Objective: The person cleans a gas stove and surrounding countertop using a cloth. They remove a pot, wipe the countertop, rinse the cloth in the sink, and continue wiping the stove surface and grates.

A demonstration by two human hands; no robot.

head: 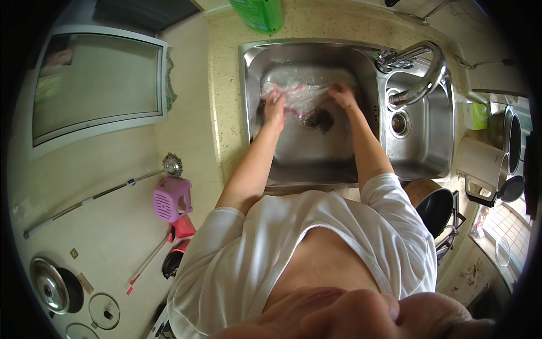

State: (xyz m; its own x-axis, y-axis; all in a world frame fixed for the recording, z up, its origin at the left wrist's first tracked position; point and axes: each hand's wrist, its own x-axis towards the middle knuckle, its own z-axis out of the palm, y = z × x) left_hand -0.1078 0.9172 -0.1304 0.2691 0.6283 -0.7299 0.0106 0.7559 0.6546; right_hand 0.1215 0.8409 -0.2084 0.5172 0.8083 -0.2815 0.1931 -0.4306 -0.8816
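Note:
A wet, whitish, thin cloth with pink edging is stretched across the large basin of a stainless steel sink. My left hand grips its left end. At the right end, my right hand has hold of the cloth and is blurred. Water with a few bubbles lies around the cloth. Just below it, a dark drain area shows, partly covered by the cloth's lower edge.
A chrome faucet curves over the smaller basin on the right. Behind the sink stands a green plastic container. A dark-lined pot sits near my right elbow, with a pale pitcher beyond.

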